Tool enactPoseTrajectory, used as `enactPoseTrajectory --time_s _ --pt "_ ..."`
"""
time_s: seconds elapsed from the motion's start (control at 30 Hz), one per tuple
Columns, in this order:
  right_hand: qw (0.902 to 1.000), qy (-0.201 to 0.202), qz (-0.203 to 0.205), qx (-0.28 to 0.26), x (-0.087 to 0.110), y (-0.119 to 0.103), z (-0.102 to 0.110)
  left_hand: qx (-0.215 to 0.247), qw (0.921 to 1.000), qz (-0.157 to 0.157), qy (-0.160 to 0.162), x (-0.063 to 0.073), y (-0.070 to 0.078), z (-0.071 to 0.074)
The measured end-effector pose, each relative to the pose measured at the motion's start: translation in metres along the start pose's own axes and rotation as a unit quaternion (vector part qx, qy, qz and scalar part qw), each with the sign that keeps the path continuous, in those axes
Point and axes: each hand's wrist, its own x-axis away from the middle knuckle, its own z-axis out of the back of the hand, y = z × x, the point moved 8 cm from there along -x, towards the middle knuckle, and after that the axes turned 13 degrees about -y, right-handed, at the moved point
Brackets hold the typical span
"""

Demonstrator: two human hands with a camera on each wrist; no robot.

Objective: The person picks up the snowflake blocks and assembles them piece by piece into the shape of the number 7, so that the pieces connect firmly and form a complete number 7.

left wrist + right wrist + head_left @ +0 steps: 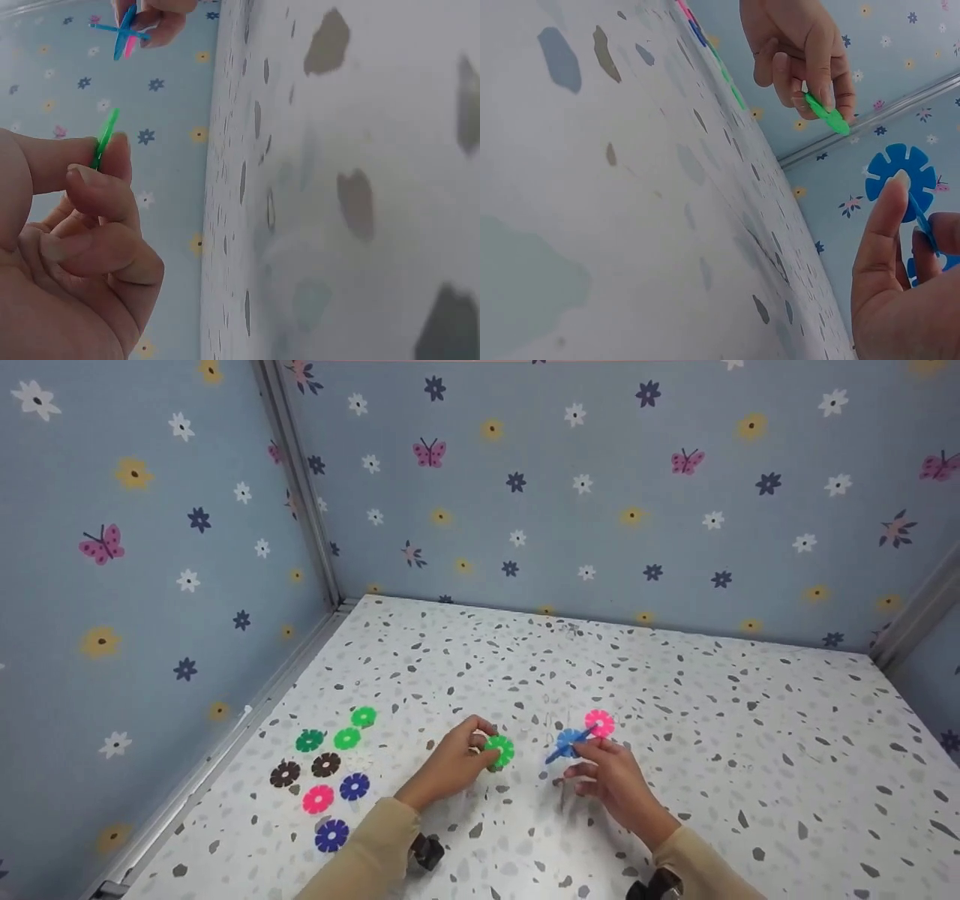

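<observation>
Between its thumb and fingertips, my left hand (456,759) pinches a light green notched disc (501,750), which appears nearly edge-on in the left wrist view. My right hand (621,786) grips a small cluster of slotted discs. A blue notched disc (922,161) in it crosses another blue disc (559,752) turned edge-on, and a pink disc (602,721) sits at its far end. The right fingers hide part of the cluster. Both hands are above the table, facing each other, with a short gap between the green disc and the blue ones.
Several loose notched discs lie on the speckled white table (712,720) at the left: light green (364,716), dark green (309,741), brown (285,774), pink (318,799) and dark blue (331,836). Flower-patterned panels (555,510) stand behind the table and at its sides.
</observation>
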Motion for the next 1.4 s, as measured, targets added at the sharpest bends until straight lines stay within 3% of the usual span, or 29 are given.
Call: enactPoseTrajectory --time_s 0.33,0.5,0.8,0.93,1.2,1.4 --pt "0.9998 0.016 0.006 0.001 0.001 -0.003 0.001 0.096 0.9953 -0.004 -0.016 -0.008 0.005 -0.028" --pt "0.9999 0.013 0.001 0.001 0.002 -0.002 0.002 0.110 0.9934 -0.011 -0.030 -0.010 0.007 -0.039" --pt "1.0000 0.003 0.004 -0.002 0.000 0.000 0.000 0.121 0.9920 -0.015 -0.032 -0.011 0.009 -0.046" --pt "0.9998 -0.002 0.012 0.019 0.001 0.000 -0.001 0.120 0.9922 -0.016 -0.029 -0.011 0.011 -0.048" --pt "0.9922 -0.046 0.022 0.113 0.005 -0.002 -0.010 0.142 0.9896 -0.019 -0.003 -0.008 0.014 -0.051" --pt "0.9890 -0.046 0.029 0.138 0.005 -0.007 -0.013 0.156 0.9873 -0.028 0.009 -0.011 0.015 -0.053"
